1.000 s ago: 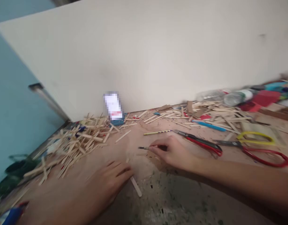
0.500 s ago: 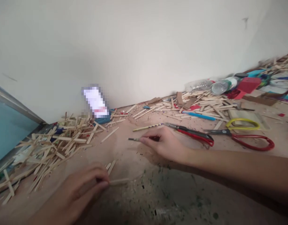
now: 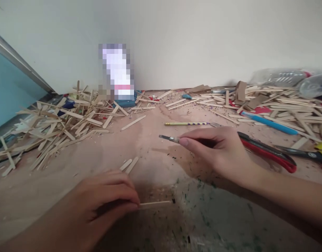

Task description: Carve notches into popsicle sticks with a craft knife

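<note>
My left hand (image 3: 111,199) pinches a wooden craft stick (image 3: 155,204) between thumb and fingers, low over the table; the stick points right. My right hand (image 3: 215,147) pinches a small slim tool with a dark flat tip (image 3: 169,138) and a shiny silver band, tip pointing left. Its rear part is hidden in the hand, so its exact kind is unclear. Just behind the left fingers lie two loose craft sticks (image 3: 129,164). Beyond the right hand lies a pale yellow pencil (image 3: 184,123), and a red and black box cutter (image 3: 271,150) is partly covered by that hand.
Piles of craft sticks lie at left (image 3: 69,122) and back right. A lit phone with a blurred screen (image 3: 119,73) leans against the wall. A blue pen-like stick (image 3: 271,123), scissors (image 3: 311,154) and plastic bottles (image 3: 284,77) are at right. Dark green specks mark the front tabletop.
The view has turned right and tilted down. Both hands keep their pinches; the right hand has raised the slim tool a little off the table.
</note>
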{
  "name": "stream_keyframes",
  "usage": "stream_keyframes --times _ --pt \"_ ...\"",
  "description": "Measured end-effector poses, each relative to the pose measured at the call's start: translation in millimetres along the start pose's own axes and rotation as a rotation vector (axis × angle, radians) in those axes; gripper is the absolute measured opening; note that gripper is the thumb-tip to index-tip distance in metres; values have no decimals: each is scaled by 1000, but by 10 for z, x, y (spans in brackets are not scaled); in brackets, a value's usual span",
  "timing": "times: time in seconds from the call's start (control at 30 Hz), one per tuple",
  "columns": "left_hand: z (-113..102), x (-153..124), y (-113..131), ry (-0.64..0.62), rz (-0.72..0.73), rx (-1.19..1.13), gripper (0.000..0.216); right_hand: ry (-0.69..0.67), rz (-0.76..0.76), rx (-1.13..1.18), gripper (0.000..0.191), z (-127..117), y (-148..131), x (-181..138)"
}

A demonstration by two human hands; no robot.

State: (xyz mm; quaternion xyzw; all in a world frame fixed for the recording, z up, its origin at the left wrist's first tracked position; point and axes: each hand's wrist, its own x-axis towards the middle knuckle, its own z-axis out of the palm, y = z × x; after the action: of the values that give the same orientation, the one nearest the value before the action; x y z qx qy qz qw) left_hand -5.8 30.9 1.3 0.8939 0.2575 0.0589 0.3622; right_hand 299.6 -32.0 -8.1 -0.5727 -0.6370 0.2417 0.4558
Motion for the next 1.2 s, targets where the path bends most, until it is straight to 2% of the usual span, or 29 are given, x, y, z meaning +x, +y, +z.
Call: stream_keyframes --times 0.1,0.2,0.27,0.33,0.43,0.63,0.83,1.0,1.2 --pt "49 7 41 27 66 58 24 -137 -52 -8 16 -42 -116 -15" --pt "-19 -10 56 83 73 108 28 -390 -100 -27 17 -63 -235 -55" --pt "-86 -28 51 77 62 158 29 -519 -138 -27 20 -52 -282 -93" --pt "-120 -36 38 32 57 187 26 -582 -179 -31 22 -25 -297 -129" --pt "-70 -14 6 -11 73 142 22 -605 -218 -62 23 15 -284 -159" --pt "82 60 -65 39 60 -37 16 -622 -278 -130 28 34 -269 -163" --pt "34 58 -82 16 92 -51 13 -611 -362 -215 28 6 -298 -204" --pt "-39 78 -92 -78 138 -12 15 -594 -422 -268 27 10 -268 -202" --pt "-21 75 -81 -69 142 -31 19 -598 -475 -266 27 20 -229 -178"
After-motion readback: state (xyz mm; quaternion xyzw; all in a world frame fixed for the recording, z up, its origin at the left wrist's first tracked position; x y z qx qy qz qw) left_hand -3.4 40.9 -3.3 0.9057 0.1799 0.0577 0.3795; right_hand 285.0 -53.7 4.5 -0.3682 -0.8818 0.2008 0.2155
